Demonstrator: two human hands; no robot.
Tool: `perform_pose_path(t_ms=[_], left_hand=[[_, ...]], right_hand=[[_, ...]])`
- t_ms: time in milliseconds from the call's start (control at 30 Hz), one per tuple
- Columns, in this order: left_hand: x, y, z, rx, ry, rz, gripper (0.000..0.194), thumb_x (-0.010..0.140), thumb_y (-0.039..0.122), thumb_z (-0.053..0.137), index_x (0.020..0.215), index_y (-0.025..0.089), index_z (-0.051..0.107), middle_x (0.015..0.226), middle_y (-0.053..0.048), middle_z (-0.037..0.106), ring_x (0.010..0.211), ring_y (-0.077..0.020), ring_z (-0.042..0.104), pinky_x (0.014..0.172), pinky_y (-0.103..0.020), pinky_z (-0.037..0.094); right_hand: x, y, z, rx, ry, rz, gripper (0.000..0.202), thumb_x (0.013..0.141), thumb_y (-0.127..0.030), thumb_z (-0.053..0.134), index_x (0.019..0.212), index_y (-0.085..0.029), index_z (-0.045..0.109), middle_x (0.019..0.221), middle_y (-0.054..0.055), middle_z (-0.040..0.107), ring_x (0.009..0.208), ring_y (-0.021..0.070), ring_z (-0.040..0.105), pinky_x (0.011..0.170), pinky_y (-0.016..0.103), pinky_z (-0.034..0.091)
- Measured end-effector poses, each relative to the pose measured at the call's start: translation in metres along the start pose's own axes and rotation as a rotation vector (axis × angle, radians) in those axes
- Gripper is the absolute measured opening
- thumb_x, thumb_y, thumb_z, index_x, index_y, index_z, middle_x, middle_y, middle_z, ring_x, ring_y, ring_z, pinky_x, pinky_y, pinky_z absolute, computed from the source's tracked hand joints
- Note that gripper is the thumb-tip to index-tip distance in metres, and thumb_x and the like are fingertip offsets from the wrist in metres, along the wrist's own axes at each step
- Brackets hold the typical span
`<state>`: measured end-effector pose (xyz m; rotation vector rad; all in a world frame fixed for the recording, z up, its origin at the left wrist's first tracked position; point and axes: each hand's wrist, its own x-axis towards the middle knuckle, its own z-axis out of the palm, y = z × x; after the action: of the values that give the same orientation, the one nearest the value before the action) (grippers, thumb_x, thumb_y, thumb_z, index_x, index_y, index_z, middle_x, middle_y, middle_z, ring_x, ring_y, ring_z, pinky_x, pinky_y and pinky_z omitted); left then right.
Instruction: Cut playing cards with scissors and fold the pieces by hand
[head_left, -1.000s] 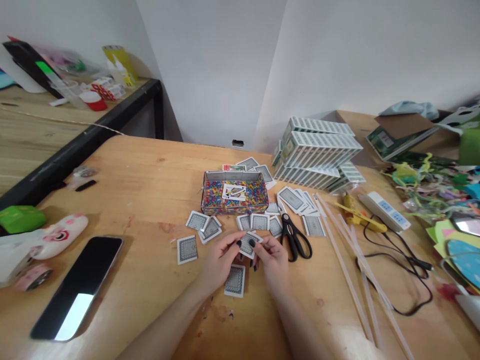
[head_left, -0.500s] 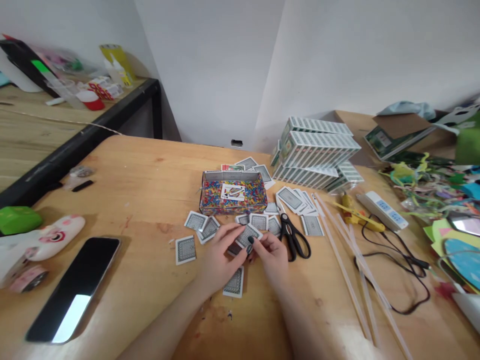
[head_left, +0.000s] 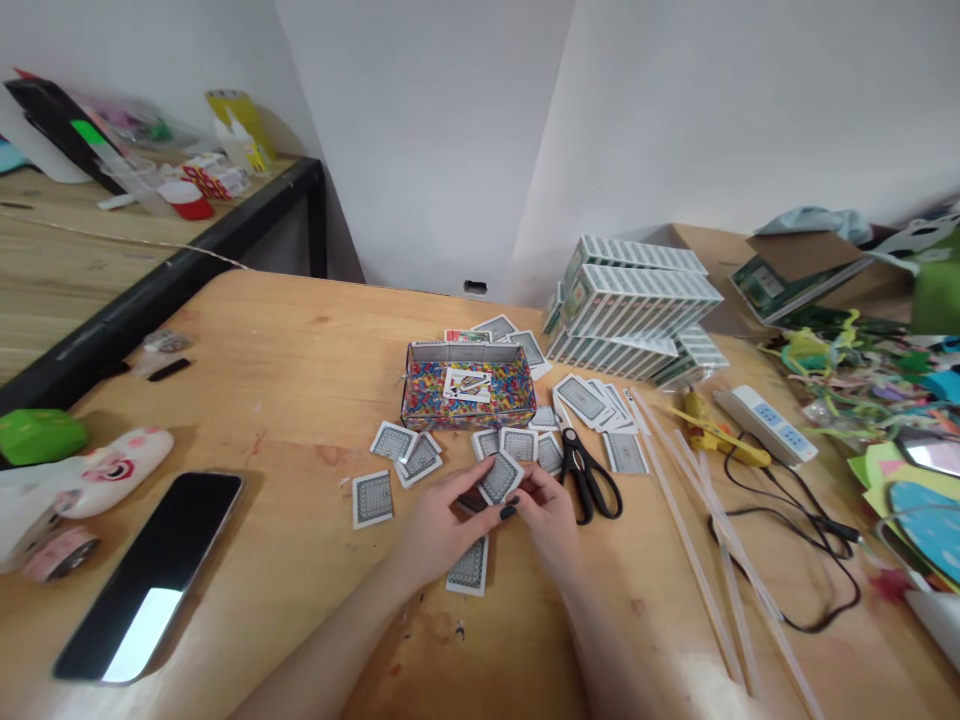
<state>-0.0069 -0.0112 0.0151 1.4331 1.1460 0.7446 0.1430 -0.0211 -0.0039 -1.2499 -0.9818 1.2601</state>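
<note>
Between my fingers is a playing card (head_left: 500, 478), its grey patterned back facing up. My left hand (head_left: 442, 525) grips it from the left, and my right hand (head_left: 549, 510) pinches its right side; both thumbs meet near its lower edge. A colourful open box (head_left: 469, 412) stands just beyond, with a face-up playing card (head_left: 466, 384) in it. Other cards lie about: a face-down card (head_left: 467, 570) below my hands, another card (head_left: 372, 499) to the left, and several near the box's front. Black-handled scissors (head_left: 589, 478) rest right of my right hand.
Striped card boxes (head_left: 637, 300) are stacked at the back right. Clear glue sticks (head_left: 705, 530), a yellow glue gun (head_left: 705, 425), its black cable and a power strip (head_left: 765, 422) lie on the right. A phone (head_left: 150, 575) lies on the left.
The card in my hands has turned so that a corner points toward me. My thumbs have shifted slightly along its lower edge. The view has moved very slightly.
</note>
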Motion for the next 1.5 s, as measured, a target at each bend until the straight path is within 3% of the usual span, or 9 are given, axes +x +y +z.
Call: perform_pose_path(t_ms=[233, 433, 600, 900, 1033, 1133, 1267, 1500], left_hand=[[-0.001, 0.0, 0.0, -0.244, -0.065, 0.002, 0.048, 0.076, 0.029, 0.059, 0.123, 0.021, 0.051, 0.118, -0.008, 0.06, 0.101, -0.0219, 0.058, 0.09, -0.038, 0.044], [-0.001, 0.002, -0.001, -0.313, -0.072, -0.001, 0.046, 0.075, 0.026, 0.062, 0.12, 0.021, 0.054, 0.121, -0.01, 0.058, 0.107, -0.0238, 0.056, 0.093, -0.04, 0.042], [0.0, 0.001, -0.003, -0.457, -0.081, -0.016, 0.045, 0.075, 0.027, 0.061, 0.119, 0.019, 0.055, 0.118, -0.01, 0.06, 0.109, -0.0251, 0.054, 0.091, -0.039, 0.044], [0.002, -0.004, -0.004, -0.345, 0.029, -0.094, 0.033, 0.081, 0.026, 0.04, 0.098, 0.017, 0.066, 0.087, -0.005, 0.07, 0.072, -0.0183, 0.064, 0.065, -0.028, 0.051], [0.006, -0.004, -0.003, -0.337, 0.173, -0.139, 0.029, 0.078, 0.025, 0.04, 0.078, 0.016, 0.068, 0.068, -0.002, 0.069, 0.064, -0.018, 0.063, 0.06, -0.027, 0.05], [0.01, -0.003, -0.004, -0.369, 0.227, -0.175, 0.023, 0.075, 0.027, 0.047, 0.08, 0.015, 0.066, 0.067, -0.001, 0.068, 0.061, -0.0174, 0.063, 0.057, -0.027, 0.05], [0.011, -0.002, -0.004, -0.498, 0.182, -0.222, 0.029, 0.069, 0.03, 0.061, 0.092, 0.012, 0.064, 0.076, -0.004, 0.069, 0.062, -0.0164, 0.062, 0.058, -0.028, 0.05], [0.011, -0.001, -0.01, -0.827, -0.047, -0.333, 0.024, 0.066, 0.024, 0.07, 0.085, 0.01, 0.067, 0.078, -0.008, 0.07, 0.064, -0.0145, 0.062, 0.057, -0.023, 0.048]], right_hand=[[-0.003, -0.005, 0.003, 0.043, 0.002, 0.018, 0.021, 0.064, -0.036, 0.069, 0.073, -0.019, 0.061, 0.066, 0.001, 0.062, 0.061, 0.0166, 0.057, 0.056, 0.026, 0.047], [-0.005, -0.008, 0.004, 0.079, -0.022, 0.017, 0.024, 0.066, -0.037, 0.07, 0.081, -0.02, 0.063, 0.07, 0.002, 0.064, 0.068, 0.0183, 0.059, 0.061, 0.028, 0.049], [-0.005, -0.012, 0.004, 0.087, -0.035, 0.047, 0.026, 0.068, -0.039, 0.068, 0.084, -0.019, 0.064, 0.07, 0.002, 0.065, 0.062, 0.0179, 0.059, 0.057, 0.029, 0.049], [-0.002, -0.005, -0.004, -0.015, 0.121, 0.01, 0.02, 0.071, -0.035, 0.065, 0.081, -0.019, 0.071, 0.072, 0.002, 0.067, 0.062, 0.0163, 0.057, 0.057, 0.025, 0.045], [0.0, 0.001, -0.007, 0.001, 0.087, 0.033, 0.022, 0.073, -0.037, 0.063, 0.082, -0.018, 0.07, 0.065, 0.001, 0.063, 0.057, 0.0148, 0.053, 0.054, 0.025, 0.044], [0.001, 0.003, -0.008, 0.007, 0.021, 0.043, 0.023, 0.075, -0.039, 0.062, 0.082, -0.018, 0.069, 0.065, 0.001, 0.062, 0.055, 0.0143, 0.053, 0.053, 0.025, 0.044], [0.002, 0.007, -0.009, 0.037, -0.026, 0.048, 0.025, 0.074, -0.04, 0.063, 0.082, -0.017, 0.068, 0.066, 0.001, 0.062, 0.055, 0.0142, 0.054, 0.053, 0.025, 0.044], [-0.002, 0.003, -0.004, 0.263, -0.056, 0.136, 0.023, 0.074, -0.037, 0.065, 0.087, -0.018, 0.067, 0.072, 0.002, 0.066, 0.058, 0.0135, 0.055, 0.055, 0.024, 0.043]])
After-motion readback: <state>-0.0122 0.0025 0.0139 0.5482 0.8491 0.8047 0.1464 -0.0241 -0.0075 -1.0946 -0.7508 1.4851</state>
